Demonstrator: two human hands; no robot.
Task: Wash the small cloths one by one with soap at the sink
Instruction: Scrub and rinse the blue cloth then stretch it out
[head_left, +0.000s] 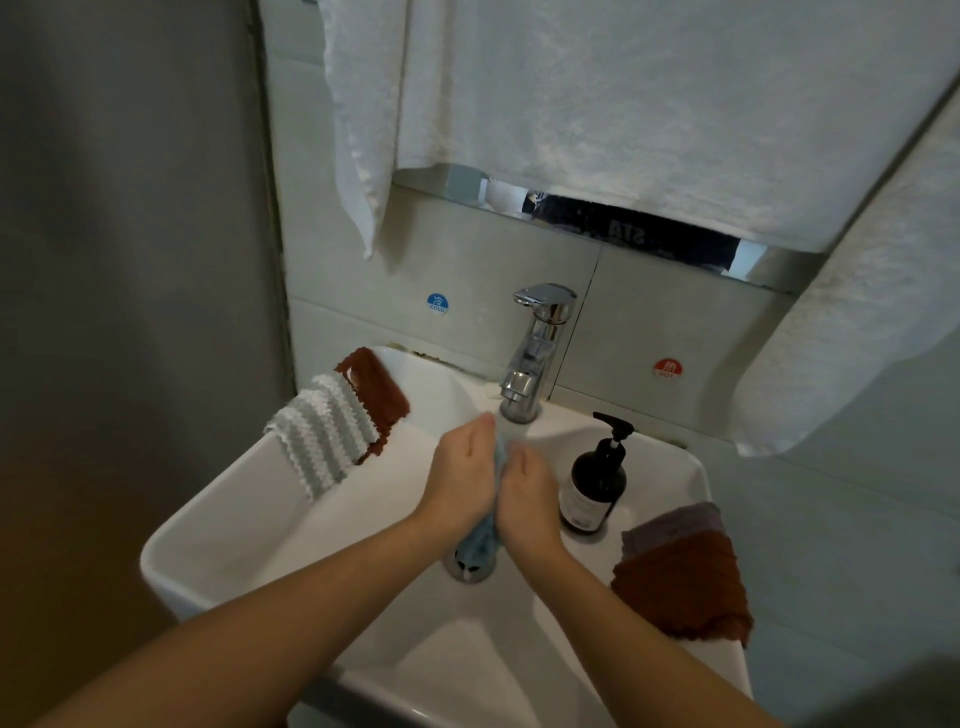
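Observation:
A small light blue cloth (480, 545) is pressed between my two palms over the white sink (249, 525), below the chrome tap (535, 358). My left hand (462, 467) and my right hand (527, 493) lie flat against it with straight fingers, and its lower end hangs down over the drain (467, 571). A dark soap pump bottle (595, 478) stands on the rim right of my hands. A grey-and-white striped cloth (322, 431) and a rust cloth (376, 384) hang over the sink's left rim. A rust cloth (685, 587) on a grey cloth (675, 525) lies on the right rim.
White towels (623, 104) hang on the wall above the tap, partly covering a mirror strip (649, 234). Cold (437, 303) and hot (667, 368) stickers sit on the tiles. A dark wall stands to the left.

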